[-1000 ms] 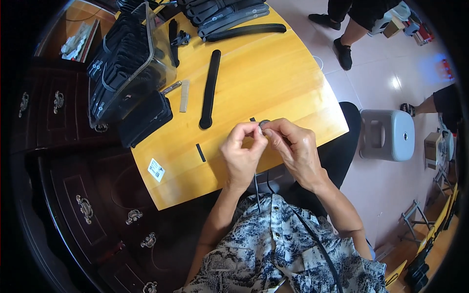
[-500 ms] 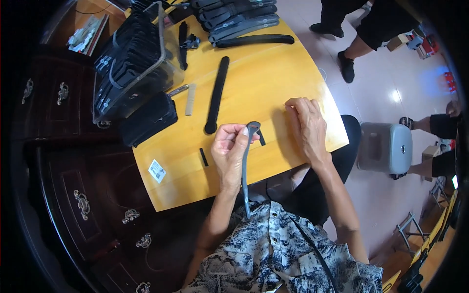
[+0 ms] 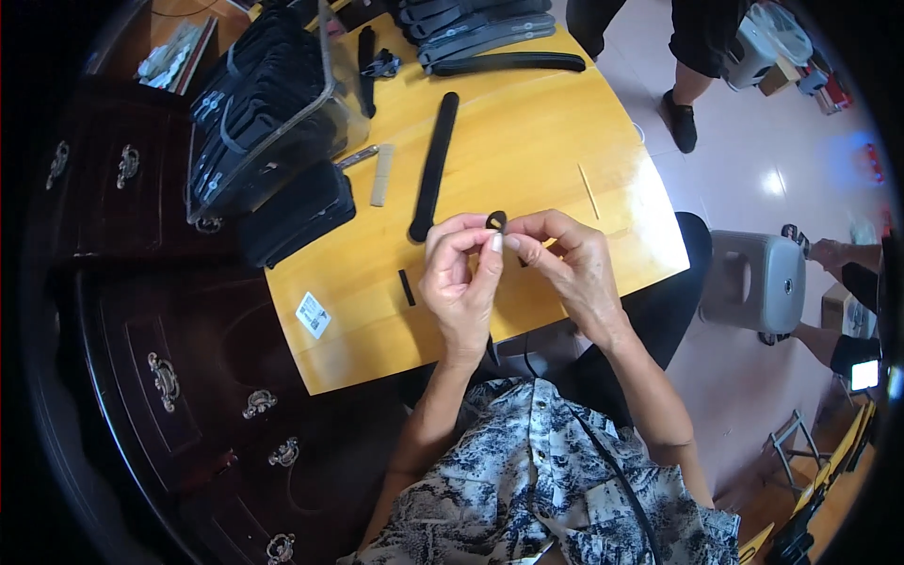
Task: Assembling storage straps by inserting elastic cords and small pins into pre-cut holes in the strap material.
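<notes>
Between both hands, over the near part of the yellow table, is a dark strap with a ring-shaped end. My left hand pinches it just below the ring, thumb on top; the rest of the strap is mostly hidden behind that hand and wrist. From the other side my right hand closes thumb and forefinger at the ring. A short black strip lies left of my left hand, and a dark bit shows partly under my right hand. Beyond them rests a long black strap.
Packed black straps fill a clear bin at the far left, beside a black case. More straps are stacked at the back. A thin stick, a beige strip and a white label lie around. People stand beyond the table.
My right hand has moved left from the tabletop to the strap's ring end, uncovering the thin stick. My left hand has kept its pinch and the strap has turned. The view has shifted slightly.
</notes>
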`<state>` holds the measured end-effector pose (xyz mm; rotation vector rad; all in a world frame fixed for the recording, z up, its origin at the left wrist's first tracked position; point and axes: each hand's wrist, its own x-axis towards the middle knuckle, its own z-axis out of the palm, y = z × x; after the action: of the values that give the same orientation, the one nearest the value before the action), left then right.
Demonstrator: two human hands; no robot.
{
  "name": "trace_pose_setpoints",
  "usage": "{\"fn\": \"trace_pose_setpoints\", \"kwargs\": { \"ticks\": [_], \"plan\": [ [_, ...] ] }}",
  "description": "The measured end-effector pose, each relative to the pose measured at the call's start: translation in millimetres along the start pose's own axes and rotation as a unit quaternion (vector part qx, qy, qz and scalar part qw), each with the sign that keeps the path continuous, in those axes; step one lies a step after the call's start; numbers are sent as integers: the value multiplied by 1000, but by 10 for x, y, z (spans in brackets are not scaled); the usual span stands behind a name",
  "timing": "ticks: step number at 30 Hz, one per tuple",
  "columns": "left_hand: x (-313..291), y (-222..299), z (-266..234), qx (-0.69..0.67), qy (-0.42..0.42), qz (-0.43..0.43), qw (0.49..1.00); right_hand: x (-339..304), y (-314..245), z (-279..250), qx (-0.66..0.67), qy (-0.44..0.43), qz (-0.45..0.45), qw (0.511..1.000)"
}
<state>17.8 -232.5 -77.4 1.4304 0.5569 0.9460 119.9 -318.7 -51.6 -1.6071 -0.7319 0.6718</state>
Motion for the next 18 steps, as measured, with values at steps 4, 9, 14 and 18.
{"fn": "trace_pose_setpoints", "kwargs": {
  "ticks": [4, 9, 14, 18],
  "plan": [
    [-28, 69, -15, 70, -12, 38, 997, -32, -54, -19, 66, -6, 32, 997],
    [-46, 37, -26, 146, -11, 60, 987, -42, -35, 8, 45, -6, 13, 999],
    [-84, -27, -8, 240, -16, 143, 960, -61, 22, 94, 14, 22, 32, 999],
    [-122, -102, -32, 249, -30, 128, 959, -37, 206, 199, 121, 55, 46, 990]
  ]
}}
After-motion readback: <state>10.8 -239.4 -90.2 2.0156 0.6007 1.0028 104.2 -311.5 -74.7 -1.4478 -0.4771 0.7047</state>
